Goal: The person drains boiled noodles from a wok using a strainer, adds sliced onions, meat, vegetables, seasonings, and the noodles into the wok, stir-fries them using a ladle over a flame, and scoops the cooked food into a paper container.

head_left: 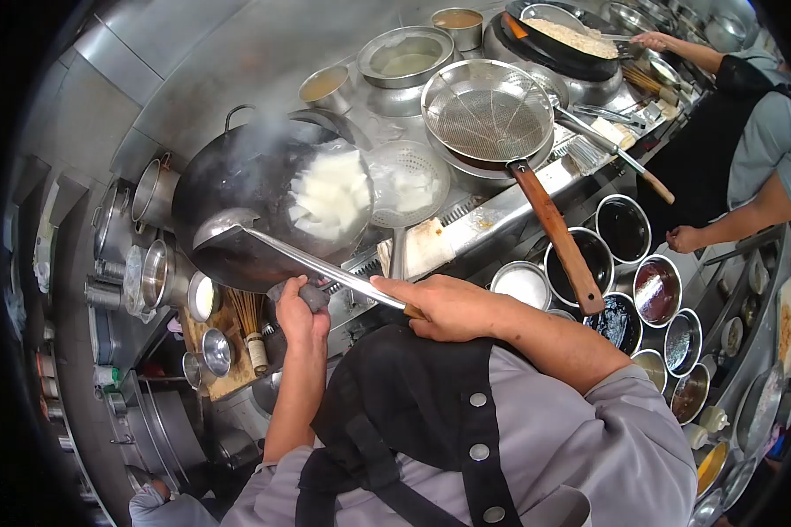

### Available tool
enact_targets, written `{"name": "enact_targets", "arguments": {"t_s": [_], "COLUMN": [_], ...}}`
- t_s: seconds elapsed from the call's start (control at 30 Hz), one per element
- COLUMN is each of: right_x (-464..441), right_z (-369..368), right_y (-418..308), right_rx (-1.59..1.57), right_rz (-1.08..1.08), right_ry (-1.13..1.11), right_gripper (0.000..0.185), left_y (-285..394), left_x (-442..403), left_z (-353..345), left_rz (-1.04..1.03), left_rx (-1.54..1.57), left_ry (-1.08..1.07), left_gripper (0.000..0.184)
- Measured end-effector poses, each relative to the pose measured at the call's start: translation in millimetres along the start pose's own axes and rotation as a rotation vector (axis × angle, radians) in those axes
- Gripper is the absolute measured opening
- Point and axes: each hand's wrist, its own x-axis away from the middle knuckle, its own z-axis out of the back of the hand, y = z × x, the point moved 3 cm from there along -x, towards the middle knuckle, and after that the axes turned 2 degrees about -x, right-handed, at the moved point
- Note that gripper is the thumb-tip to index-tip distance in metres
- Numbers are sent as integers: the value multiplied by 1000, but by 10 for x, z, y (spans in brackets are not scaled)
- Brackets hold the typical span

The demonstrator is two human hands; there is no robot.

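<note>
My right hand (453, 306) is wrapped round the handle of a long metal ladle (321, 266); the ladle's bowl rests inside the near left part of a black wok (237, 189). My left hand (301, 314) is closed on a dark grey cloth (312, 297) at the wok's near rim; whether the cloth covers a wok handle is hidden. White flat pieces (332, 195) lie in the right part of the wok, and steam rises over it. Just right of the wok lies a perforated skimmer (404, 211) with a few white pieces on it.
A wire strainer (488, 110) with a wooden handle sits on a pot to the right. Several sauce pots (657, 290) stand on my right. Metal pots (154, 189) and a bamboo brush (257, 351) are on the left. Another person (747, 149) works at a farther wok.
</note>
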Motion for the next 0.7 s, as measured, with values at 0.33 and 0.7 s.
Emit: {"name": "enact_targets", "arguments": {"t_s": [0.33, 0.7], "right_x": [65, 151], "right_z": [53, 103], "right_y": [35, 82], "right_rx": [-18, -69], "right_rz": [11, -20], "right_ry": [44, 42], "right_gripper": [79, 81], "left_y": [3, 27], "left_x": [6, 40], "left_z": [-55, -185], "left_rz": [-82, -153], "left_rx": [-66, -116], "left_ry": [-31, -11], "left_gripper": [13, 9]}}
